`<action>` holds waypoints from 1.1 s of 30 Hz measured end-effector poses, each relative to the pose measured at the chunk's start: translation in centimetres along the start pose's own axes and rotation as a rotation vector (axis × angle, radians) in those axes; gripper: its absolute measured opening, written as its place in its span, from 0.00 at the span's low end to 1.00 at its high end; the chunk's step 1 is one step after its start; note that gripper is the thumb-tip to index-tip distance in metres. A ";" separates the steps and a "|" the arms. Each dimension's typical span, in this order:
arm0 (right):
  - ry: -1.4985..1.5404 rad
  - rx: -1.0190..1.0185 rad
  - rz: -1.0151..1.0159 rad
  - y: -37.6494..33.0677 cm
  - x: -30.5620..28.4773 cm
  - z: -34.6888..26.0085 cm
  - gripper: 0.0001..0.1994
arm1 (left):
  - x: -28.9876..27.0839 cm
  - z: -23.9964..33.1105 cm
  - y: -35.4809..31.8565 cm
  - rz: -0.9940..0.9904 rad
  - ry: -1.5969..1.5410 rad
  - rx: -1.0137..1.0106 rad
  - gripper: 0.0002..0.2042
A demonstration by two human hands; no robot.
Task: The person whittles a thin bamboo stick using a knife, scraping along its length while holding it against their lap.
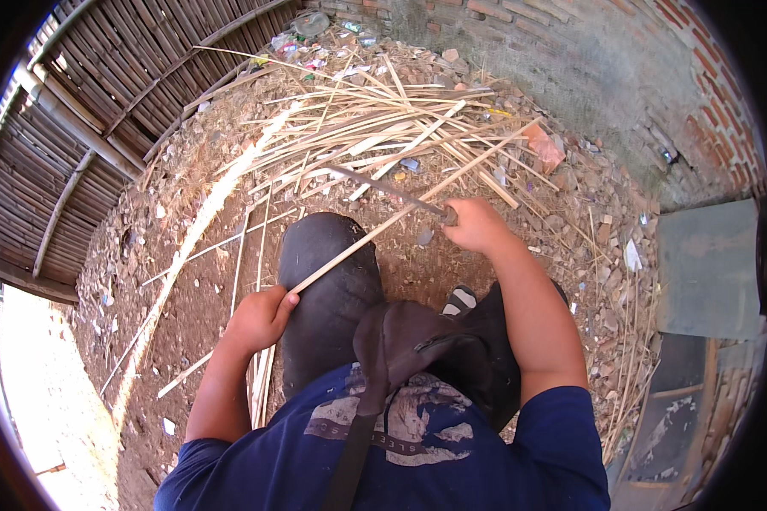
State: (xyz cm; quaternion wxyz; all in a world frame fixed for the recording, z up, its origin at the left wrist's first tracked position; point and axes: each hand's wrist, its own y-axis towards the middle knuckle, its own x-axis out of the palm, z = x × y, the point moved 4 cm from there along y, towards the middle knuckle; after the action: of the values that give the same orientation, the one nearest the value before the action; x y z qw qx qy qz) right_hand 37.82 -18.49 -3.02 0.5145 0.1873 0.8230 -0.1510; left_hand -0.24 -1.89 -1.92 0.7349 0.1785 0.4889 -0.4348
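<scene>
A long, pale bamboo strip (349, 253) slants across my left knee, from lower left to upper right. My left hand (262, 321) is closed round its near end, thumb on top. In my right hand (477, 226) is a knife (379, 186) with a long, dark, narrow blade, its handle mostly hidden in my fist. The blade points up and left and crosses the strip just left of my right hand. Whether the blade touches the strip, I cannot tell. Beyond the knife lies a loose pile of bamboo strips (375, 128).
A slatted bamboo wall (85, 128) stands at the left, a plastered brick wall (562, 60) at the far right. A grey panel (707, 268) leans at the right. Stones and litter cover the dirt ground (435, 272). More thin strips (265, 383) lie by my left leg.
</scene>
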 end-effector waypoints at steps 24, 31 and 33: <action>0.211 0.154 0.006 0.6 0.5 0.6 0.14 | 0.3 -0.4 -0.3 0.056 0.081 -0.003 0.19; 0.221 0.165 -0.068 1.7 1.8 3.1 0.14 | 0.9 -0.2 1.0 0.014 0.053 -0.025 0.19; 0.125 0.109 -0.022 1.7 2.0 1.8 0.13 | 0.4 0.0 0.4 0.029 0.072 -0.038 0.19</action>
State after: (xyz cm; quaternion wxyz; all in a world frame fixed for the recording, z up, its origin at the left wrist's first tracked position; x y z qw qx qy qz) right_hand 39.28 -17.50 -5.67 0.4493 0.2149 0.8462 -0.1893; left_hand 0.17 -1.86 -2.35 0.7261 0.1870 0.5209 -0.4080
